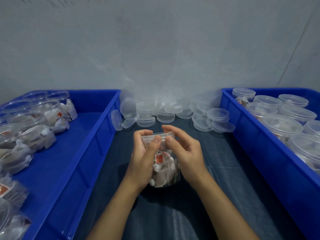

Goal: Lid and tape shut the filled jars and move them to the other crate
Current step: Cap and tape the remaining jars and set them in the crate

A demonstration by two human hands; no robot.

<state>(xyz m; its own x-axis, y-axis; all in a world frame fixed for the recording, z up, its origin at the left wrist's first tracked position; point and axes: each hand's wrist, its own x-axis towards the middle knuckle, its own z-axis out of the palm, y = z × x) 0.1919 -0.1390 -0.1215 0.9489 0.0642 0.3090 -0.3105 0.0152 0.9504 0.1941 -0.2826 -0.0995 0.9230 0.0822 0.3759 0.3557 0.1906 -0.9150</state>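
Observation:
A clear plastic jar (164,172) filled with white sachets and a red label stands on the dark cloth between my forearms. A clear lid (156,136) sits on its mouth. My left hand (144,160) curls round the lid's left side, thumb on its front rim. My right hand (185,153) arches over the lid's right side, thumb pressed on the rim, fingers curved above it. The blue crate on the left (97,135) holds several open filled jars (34,118). The blue crate on the right (245,135) holds several lidded jars (282,125).
A heap of loose clear lids (166,115) lies at the back between the crates, against the grey wall. A dark cloth (225,170) covers the surface between the crates.

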